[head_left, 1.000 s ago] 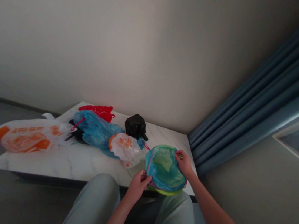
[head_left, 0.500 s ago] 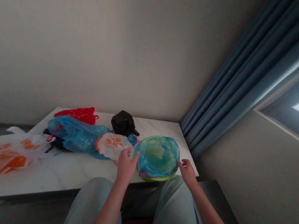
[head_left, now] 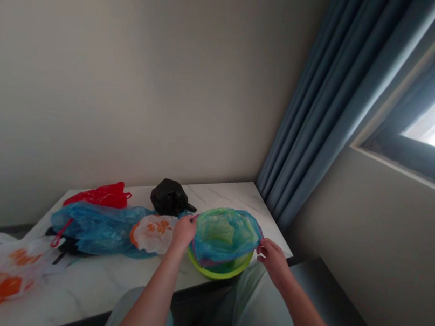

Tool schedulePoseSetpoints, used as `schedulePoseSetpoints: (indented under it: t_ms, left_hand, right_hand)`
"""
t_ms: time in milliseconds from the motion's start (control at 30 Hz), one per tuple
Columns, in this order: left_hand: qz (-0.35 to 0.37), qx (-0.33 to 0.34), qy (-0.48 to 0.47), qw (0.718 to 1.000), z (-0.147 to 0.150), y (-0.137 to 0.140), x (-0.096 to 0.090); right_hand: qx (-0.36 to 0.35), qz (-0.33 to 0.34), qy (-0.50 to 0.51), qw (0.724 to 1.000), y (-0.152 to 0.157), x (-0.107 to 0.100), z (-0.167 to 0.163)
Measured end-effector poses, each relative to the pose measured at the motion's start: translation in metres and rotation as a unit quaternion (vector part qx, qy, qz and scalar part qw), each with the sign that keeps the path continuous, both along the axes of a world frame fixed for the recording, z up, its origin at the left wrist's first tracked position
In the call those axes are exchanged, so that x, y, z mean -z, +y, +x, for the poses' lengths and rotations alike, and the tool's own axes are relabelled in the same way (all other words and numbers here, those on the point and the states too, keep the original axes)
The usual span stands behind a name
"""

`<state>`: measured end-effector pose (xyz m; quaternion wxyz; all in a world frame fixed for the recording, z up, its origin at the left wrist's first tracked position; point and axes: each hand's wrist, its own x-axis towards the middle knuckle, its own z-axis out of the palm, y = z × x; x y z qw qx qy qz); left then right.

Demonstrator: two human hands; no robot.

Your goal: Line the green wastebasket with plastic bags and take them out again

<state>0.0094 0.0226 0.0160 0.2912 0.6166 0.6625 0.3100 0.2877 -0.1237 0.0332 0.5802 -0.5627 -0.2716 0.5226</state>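
While marbled table (head_left: 101, 287) is abutting wall (head_left: 154, 66), blue bag (head_left: 204, 250) is spanning green basket (head_left: 221, 276); left hand (head_left: 184, 230), right hand (head_left: 274, 256) pinching bag's edge.

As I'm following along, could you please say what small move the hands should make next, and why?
I would perhaps raise the held bag slightly: the left hand and right hand grip opposite sides of its mouth, while the front rim of the green basket shows bare below it.
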Motion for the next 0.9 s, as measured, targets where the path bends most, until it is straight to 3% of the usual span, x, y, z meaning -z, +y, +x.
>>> schedulePoseSetpoints:
  t_ms: [133,267,500,633,767,900]
  left_hand:
    - [0.054,-0.046,-0.069,0.995,-0.005,-0.005,0.004]
    - [0.09,-0.101,-0.169,0.976,-0.004,-0.002,0.003]
    - [0.138,-0.153,-0.286,0.936,0.012,0.01,-0.006]
    - [0.154,-0.115,-0.321,0.928,0.02,0.004,-0.002]
    - [0.145,-0.063,-0.357,0.921,0.018,-0.002,0.003]
    - [0.142,-0.041,-0.444,0.884,0.014,0.009,0.003]
  right_hand:
    - [0.013,0.019,0.157,0.987,0.007,-0.016,0.002]
    - [0.004,0.029,0.154,0.988,0.018,-0.019,0.008]
    - [0.034,0.065,-0.078,0.994,0.056,0.009,-0.005]
    - [0.051,0.107,-0.18,0.976,0.077,0.023,-0.028]
    - [0.015,0.124,-0.328,0.936,0.091,0.023,-0.052]
    - [0.005,0.06,-0.487,0.871,0.109,0.016,-0.067]
